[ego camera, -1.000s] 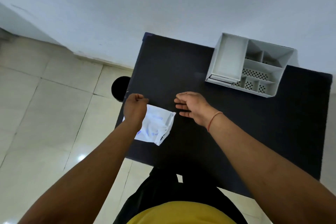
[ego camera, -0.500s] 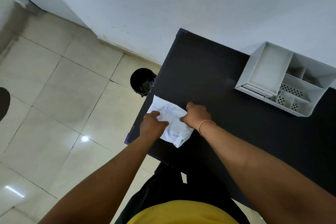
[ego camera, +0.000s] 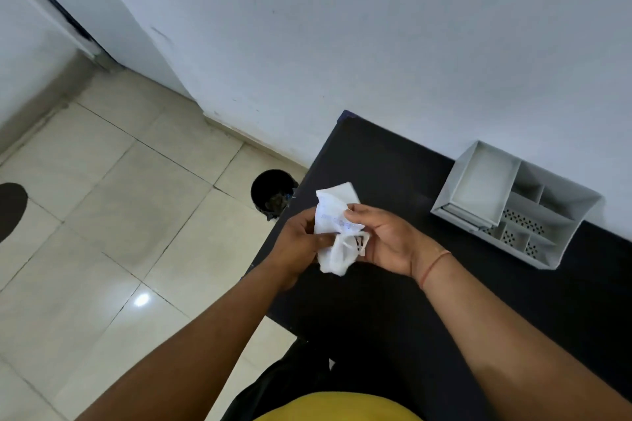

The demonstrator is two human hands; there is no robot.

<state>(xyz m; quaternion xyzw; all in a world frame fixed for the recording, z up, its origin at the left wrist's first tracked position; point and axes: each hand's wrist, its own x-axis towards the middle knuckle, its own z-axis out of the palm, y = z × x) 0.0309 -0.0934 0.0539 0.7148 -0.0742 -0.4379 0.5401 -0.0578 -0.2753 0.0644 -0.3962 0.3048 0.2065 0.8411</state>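
A white sheet of paper (ego camera: 333, 215) with blue writing is crumpled between both hands, lifted above the left end of the black table (ego camera: 393, 167). My left hand (ego camera: 301, 243) grips its left side, the thumb pressed into the folds. My right hand (ego camera: 383, 236) holds the right side, palm turned up, thumb pinching the paper near the writing. The lower part of the paper bunches between the palms.
A grey desk organiser (ego camera: 513, 205) with several compartments stands against the wall at the table's back right. A black waste bin (ego camera: 272, 193) stands on the tiled floor just left of the table. A dark round object (ego camera: 12, 208) lies at the far left.
The paper lay flat on the table with both hands on it; now both hands have lifted and crumpled it. The view has swung left and down.
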